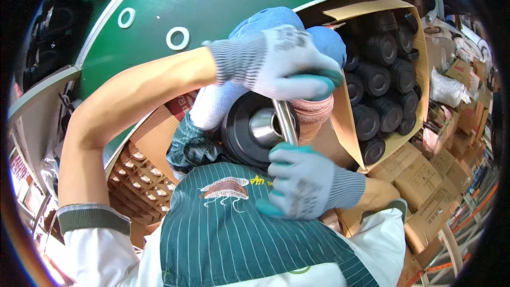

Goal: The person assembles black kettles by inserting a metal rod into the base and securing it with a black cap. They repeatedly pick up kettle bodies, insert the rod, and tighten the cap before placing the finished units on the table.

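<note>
Both of my hands wear grey knit gloves with teal palms. A shiny metal tube (285,121) slants between them. My left hand (292,66) is closed over its far end, which the glove hides. Closed round the near end is my right hand (305,180), with its thumb side against the tube. Just left of the tube, in my lap, a black round base (236,133) lies tilted, with a silver metal cup-shaped piece (262,126) at its middle. The tube crosses in front of the right side of this piece; whether they touch I cannot tell.
On the right stands an open cardboard box (345,114) holding several black ribbed round parts (376,78). At lower left, a divided carton (151,133) holds shiny metal pieces. Two white rings (177,38) lie on the green table (212,0). Stacked cartons (409,172) fill the right side.
</note>
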Action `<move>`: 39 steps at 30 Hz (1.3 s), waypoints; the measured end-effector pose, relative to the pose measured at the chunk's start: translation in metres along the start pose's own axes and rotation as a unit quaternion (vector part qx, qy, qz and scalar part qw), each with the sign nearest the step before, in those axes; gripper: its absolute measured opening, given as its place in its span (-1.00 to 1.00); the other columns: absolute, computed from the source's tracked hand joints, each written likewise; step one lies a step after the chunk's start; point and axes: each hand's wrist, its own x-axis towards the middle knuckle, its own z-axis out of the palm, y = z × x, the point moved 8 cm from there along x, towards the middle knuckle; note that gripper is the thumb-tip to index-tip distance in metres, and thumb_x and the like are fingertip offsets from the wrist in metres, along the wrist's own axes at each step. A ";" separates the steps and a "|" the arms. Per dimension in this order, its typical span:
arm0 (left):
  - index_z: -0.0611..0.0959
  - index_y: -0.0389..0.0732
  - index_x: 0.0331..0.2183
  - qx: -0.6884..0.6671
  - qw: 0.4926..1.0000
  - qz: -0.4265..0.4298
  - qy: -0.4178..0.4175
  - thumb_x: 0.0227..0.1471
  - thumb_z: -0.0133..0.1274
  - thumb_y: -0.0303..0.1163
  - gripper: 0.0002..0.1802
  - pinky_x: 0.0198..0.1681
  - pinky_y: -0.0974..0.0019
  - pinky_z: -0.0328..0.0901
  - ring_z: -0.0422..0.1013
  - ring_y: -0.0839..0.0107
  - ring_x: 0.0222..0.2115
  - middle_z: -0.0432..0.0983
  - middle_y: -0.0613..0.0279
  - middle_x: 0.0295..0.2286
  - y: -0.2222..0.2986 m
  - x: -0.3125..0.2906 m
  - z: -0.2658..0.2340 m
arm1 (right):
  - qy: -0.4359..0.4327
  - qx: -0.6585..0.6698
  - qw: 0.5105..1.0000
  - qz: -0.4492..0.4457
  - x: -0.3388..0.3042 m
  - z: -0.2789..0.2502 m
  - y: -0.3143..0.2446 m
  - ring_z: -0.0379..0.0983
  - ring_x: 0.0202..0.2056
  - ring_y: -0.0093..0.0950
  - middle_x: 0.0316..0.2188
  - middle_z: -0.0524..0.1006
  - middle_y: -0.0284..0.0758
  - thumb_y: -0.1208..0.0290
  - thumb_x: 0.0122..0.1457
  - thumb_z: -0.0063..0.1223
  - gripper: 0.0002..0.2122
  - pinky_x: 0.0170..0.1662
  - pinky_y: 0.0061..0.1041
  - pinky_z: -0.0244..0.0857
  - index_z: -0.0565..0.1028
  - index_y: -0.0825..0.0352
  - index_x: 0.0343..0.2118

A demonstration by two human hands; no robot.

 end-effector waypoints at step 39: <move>0.58 -0.10 -0.17 0.420 0.839 -0.012 0.346 -0.26 0.52 0.07 -0.30 0.22 -0.30 0.21 0.30 -0.44 0.15 0.21 -0.55 0.17 0.050 -0.130 -0.127 | 0.478 0.733 0.478 0.073 0.054 -0.089 0.200 0.38 0.23 -0.31 0.26 0.44 -0.34 -0.18 0.32 -0.01 -0.36 0.31 -0.15 0.26 0.35 0.14 0.32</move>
